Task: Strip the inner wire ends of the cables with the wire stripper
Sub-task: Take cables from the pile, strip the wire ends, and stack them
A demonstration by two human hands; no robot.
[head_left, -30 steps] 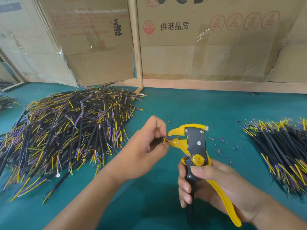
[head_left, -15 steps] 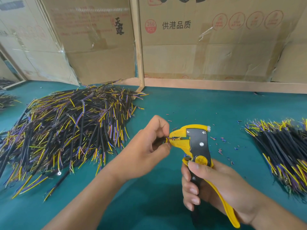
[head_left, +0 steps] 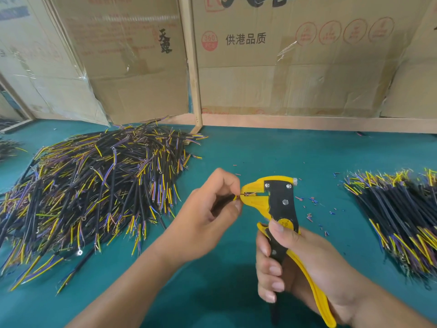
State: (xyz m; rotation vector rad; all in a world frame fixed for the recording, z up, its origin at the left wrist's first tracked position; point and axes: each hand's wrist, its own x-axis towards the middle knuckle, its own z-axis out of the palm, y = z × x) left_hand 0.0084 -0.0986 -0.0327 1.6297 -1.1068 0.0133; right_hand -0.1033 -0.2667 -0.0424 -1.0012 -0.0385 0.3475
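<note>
My right hand grips the handles of a yellow and black wire stripper, jaws pointing left. My left hand pinches a black cable between thumb and forefinger; most of the cable is hidden in the fist. Its thin inner wire ends sit inside the stripper's jaws. A big loose pile of black cables with yellow, blue and purple wire ends lies to the left. A tidier bundle of cables lies at the right.
The green table top carries small bits of cut insulation right of the stripper. Cardboard boxes and a wooden frame wall off the far edge. More cables show at the far left.
Both hands and the stripper stay in about the same place. The wire ends remain in the jaws; my right thumb has slid slightly lower on the stripper body.
</note>
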